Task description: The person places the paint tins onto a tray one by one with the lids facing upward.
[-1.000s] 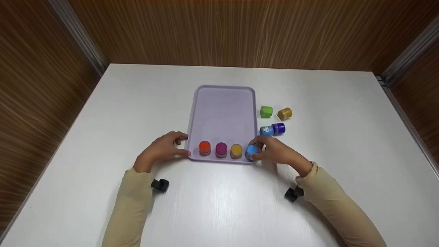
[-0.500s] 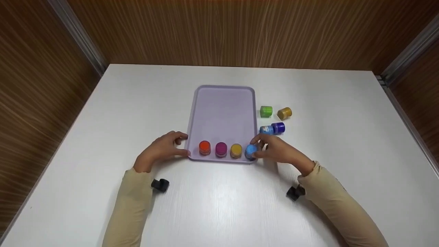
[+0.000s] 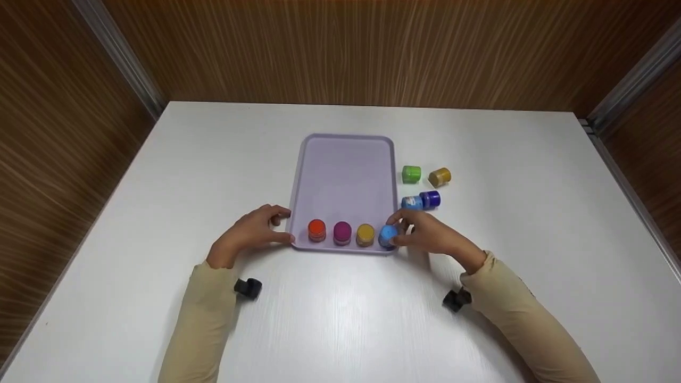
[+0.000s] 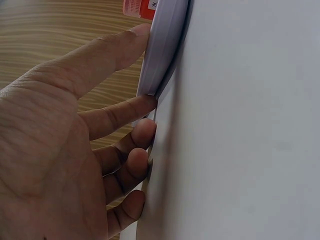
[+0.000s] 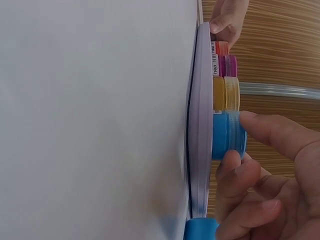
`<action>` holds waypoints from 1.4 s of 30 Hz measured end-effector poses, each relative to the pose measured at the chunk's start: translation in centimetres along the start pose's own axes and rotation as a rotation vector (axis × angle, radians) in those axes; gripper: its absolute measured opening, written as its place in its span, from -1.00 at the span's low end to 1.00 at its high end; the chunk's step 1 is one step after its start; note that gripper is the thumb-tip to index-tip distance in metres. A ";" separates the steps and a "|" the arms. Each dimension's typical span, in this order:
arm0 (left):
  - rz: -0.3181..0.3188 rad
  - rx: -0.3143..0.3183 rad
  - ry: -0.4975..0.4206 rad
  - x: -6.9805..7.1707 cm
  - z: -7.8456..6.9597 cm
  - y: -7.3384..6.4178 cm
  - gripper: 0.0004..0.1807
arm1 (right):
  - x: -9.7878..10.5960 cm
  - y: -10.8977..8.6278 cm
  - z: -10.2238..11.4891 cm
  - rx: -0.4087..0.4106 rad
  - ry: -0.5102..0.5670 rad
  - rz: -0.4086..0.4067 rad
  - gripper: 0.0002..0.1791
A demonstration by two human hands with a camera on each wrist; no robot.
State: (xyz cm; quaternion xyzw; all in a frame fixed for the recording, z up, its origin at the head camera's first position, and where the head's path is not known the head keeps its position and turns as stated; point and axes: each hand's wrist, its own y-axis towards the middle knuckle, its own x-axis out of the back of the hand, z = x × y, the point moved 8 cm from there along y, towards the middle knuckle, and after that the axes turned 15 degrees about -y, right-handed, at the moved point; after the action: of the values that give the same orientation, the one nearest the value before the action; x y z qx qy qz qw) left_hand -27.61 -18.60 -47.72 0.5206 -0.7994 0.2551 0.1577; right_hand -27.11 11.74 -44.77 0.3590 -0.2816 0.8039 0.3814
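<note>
A lilac tray lies on the white table. Along its near edge stand an orange-red paint jar, a magenta paint jar, a yellow paint jar and a light-blue paint jar, all upright. My right hand pinches the light-blue jar by its lid between thumb and fingers at the tray's near right corner. At the near left corner, my left hand touches the tray's side with straight thumb and index finger; its other fingers bend loosely.
Right of the tray, several jars lie on their sides: a green jar, an ochre jar, a second light-blue jar and a dark-blue jar. Wood-grain panels enclose the table's back and sides. Black wrist devices sit at both cuffs.
The light-blue jar in my right hand has shifted very slightly left, toward the yellow one. My left hand stays at the tray's side, and the other jars keep their places.
</note>
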 end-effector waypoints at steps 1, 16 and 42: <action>-0.001 0.002 -0.002 0.0 0.0 0.0 -0.30 | 0.0 0.0 0.0 -0.002 0.000 0.002 -0.66; 0.003 -0.009 -0.009 0.1 -0.3 -0.2 -0.29 | 2.5 -0.5 -0.8 0.010 0.005 -0.042 -0.55; 0.003 0.005 -0.016 0.0 -0.3 -0.1 -0.28 | 6.8 0.1 -6.2 -0.117 -0.142 -0.063 -0.47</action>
State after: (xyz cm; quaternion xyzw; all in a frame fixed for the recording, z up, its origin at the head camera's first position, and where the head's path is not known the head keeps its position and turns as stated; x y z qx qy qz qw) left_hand -27.53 -18.49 -47.46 0.5216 -0.8008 0.2533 0.1497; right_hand -32.46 19.00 -42.99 0.4009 -0.3428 0.7463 0.4060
